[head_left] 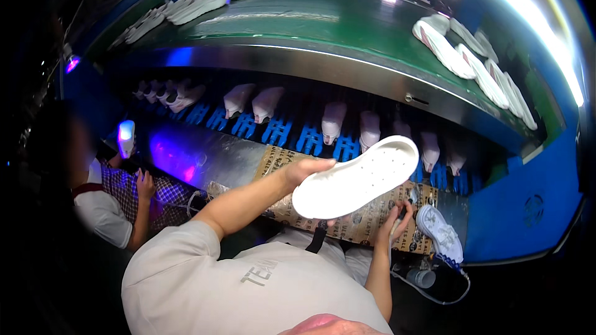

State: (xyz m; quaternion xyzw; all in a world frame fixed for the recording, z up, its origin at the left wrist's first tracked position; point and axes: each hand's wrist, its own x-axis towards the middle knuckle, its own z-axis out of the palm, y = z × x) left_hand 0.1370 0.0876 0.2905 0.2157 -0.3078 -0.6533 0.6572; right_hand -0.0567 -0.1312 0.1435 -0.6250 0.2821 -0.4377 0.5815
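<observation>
A white shoe sole (pixel 360 177) with small holes is held up, tilted, in front of me. My left hand (pixel 308 171) grips its left end, thumb on top and the other fingers hidden beneath. Lower to the right, my right hand (pixel 397 216) is closed around a slim dark tool (pixel 405 206) with a thin pale tube running from it. The tool stays apart from the sole. Just right of that hand, a white shoe (pixel 441 232) rests at the bench edge.
Brown printed paper (pixel 273 164) covers the bench. Behind it, white shoes (pixel 334 121) sit along blue holders (pixel 309 139). Above, a green conveyor (pixel 298 18) carries white soles (pixel 444 46). A round container (pixel 422 278) hangs at lower right. A co-worker (pixel 112 205) works at left under purple light.
</observation>
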